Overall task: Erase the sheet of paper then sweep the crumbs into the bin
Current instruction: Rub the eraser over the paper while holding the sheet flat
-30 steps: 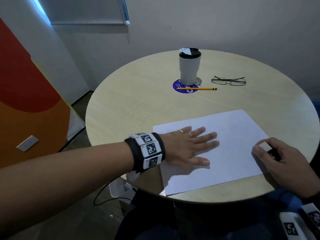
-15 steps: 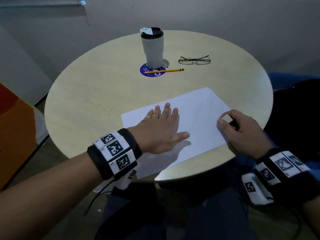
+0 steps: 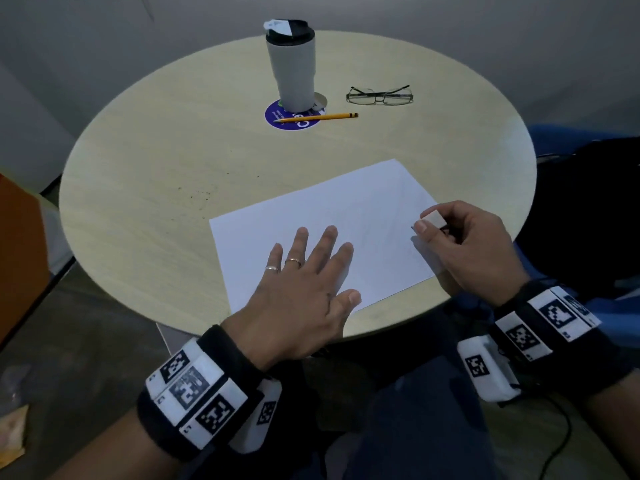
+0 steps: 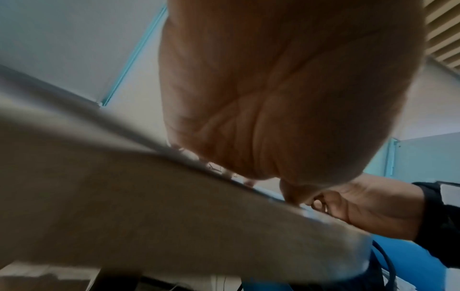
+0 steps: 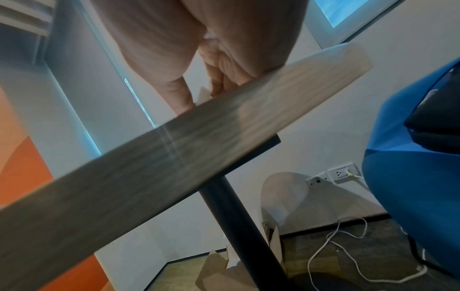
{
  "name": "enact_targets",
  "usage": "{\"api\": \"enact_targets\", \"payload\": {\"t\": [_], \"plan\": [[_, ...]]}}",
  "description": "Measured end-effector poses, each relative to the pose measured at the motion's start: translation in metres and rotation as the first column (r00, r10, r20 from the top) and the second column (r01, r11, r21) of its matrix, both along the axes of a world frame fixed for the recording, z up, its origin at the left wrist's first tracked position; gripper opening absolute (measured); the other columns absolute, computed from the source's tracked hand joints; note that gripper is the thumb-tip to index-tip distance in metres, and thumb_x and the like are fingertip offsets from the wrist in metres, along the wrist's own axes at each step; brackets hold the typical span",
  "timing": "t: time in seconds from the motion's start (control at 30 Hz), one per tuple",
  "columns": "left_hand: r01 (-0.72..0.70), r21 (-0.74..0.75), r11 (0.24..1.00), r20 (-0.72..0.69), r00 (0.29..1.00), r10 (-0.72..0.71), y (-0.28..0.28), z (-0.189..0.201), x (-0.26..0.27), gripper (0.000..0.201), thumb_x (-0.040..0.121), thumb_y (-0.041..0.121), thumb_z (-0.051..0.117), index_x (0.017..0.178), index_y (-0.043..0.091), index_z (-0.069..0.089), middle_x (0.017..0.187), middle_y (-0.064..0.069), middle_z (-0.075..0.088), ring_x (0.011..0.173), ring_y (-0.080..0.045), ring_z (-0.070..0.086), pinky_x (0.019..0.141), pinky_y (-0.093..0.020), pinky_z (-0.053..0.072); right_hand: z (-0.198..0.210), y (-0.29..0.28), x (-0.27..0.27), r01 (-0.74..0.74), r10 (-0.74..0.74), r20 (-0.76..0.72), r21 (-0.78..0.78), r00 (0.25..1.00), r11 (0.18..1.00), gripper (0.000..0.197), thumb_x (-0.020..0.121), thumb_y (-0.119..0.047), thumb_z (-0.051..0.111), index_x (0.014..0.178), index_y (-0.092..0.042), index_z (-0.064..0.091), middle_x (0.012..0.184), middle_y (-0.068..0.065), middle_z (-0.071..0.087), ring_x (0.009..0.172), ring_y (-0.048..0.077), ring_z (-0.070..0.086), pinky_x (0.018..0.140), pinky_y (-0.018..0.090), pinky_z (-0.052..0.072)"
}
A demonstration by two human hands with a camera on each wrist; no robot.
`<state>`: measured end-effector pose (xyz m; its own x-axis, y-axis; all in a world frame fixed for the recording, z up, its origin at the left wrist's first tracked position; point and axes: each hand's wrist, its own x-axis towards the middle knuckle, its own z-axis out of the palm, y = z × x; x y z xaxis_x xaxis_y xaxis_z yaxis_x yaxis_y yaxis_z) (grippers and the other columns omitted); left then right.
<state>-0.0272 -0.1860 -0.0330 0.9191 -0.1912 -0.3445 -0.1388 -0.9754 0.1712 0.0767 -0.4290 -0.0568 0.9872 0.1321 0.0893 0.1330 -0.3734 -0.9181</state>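
A white sheet of paper lies on the round wooden table near its front edge, with faint pencil lines on its right half. My left hand lies flat on the sheet with fingers spread, pressing it down. My right hand pinches a small white eraser between thumb and fingers at the sheet's right edge. Dark crumbs are scattered on the table left of the sheet. In the wrist views only the palms and the table edge show.
A grey tumbler stands on a purple coaster at the back, with a yellow pencil in front and glasses to the right. A cardboard box sits on the floor by the table's black post.
My head has turned right, shifting the table left in view. My left hand has turned from lying across the sheet to pointing away. My right hand has lifted the eraser onto the sheet's edge.
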Motion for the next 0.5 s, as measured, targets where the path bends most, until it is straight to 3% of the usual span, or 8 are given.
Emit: {"api": "enact_targets", "payload": {"t": [0.13,0.2,0.27,0.33,0.43,0.5], "plan": [[-0.065,-0.091,0.994,0.146,0.986,0.078,-0.002,-0.017,-0.008,0.065,0.107,0.063,0.014,0.166,0.035,0.005,0.174,0.012,-0.019,0.159,-0.024,-0.024,0.128,-0.055,-0.009,0.0,-0.001,-0.004,0.016,-0.014,0.018,-0.087,1.0,0.996,0.002,0.1,-0.023,0.074,0.1,-0.021,0.073,0.081,0.011,0.07,0.065,0.015,0.057,0.065,0.027,0.054],[-0.076,-0.115,0.99,0.199,0.975,0.098,-0.002,-0.021,-0.007,0.063,0.107,0.064,0.018,0.163,0.036,0.013,0.175,0.01,-0.008,0.161,-0.026,-0.015,0.128,-0.057,-0.006,0.0,-0.003,-0.006,0.0,0.005,0.03,-0.149,1.0,0.989,0.004,0.102,-0.021,0.071,0.105,-0.023,0.073,0.086,0.004,0.072,0.073,0.022,0.068,0.072,0.031,0.059],[-0.093,-0.139,0.986,0.22,0.968,0.122,-0.001,-0.02,-0.004,0.06,0.105,0.064,0.023,0.158,0.035,0.021,0.175,0.009,0.002,0.161,-0.03,-0.004,0.128,-0.058,-0.002,0.002,-0.004,-0.01,-0.048,0.049,0.004,-0.143,0.999,0.989,0.012,0.103,-0.014,0.069,0.112,-0.022,0.071,0.089,-0.003,0.072,0.082,0.015,0.076,0.075,0.019,0.058],[-0.116,-0.162,0.98,0.241,0.958,0.153,0.001,-0.019,-0.001,0.057,0.103,0.062,0.03,0.152,0.033,0.029,0.171,0.008,0.014,0.158,-0.034,0.009,0.127,-0.06,0.002,0.006,-0.003,-0.015,-0.106,0.105,-0.014,-0.158,0.994,0.982,0.017,0.103,-0.011,0.068,0.116,-0.022,0.07,0.095,-0.001,0.074,0.088,0.008,0.078,0.078,0.015,0.058],[-0.138,-0.166,0.976,0.283,0.942,0.181,0.006,-0.019,-0.003,0.057,0.101,0.063,0.036,0.148,0.031,0.034,0.163,0.009,0.025,0.153,-0.034,0.019,0.126,-0.061,0.007,0.012,0.001,-0.024,-0.123,0.134,0.033,-0.229,0.99,0.966,0.016,0.099,-0.016,0.075,0.112,-0.024,0.07,0.092,-0.007,0.077,0.082,0.003,0.076,0.071,0.009,0.052],[-0.144,-0.16,0.977,0.29,0.939,0.186,0.01,-0.021,-0.004,0.058,0.102,0.063,0.035,0.151,0.031,0.033,0.161,0.009,0.026,0.151,-0.032,0.021,0.126,-0.06,0.008,0.014,0.007,-0.032,-0.098,0.131,0.095,-0.292,0.987,0.951,0.014,0.094,-0.023,0.08,0.106,-0.025,0.072,0.085,-0.014,0.075,0.076,0.008,0.071,0.065,0.009,0.047]]}}
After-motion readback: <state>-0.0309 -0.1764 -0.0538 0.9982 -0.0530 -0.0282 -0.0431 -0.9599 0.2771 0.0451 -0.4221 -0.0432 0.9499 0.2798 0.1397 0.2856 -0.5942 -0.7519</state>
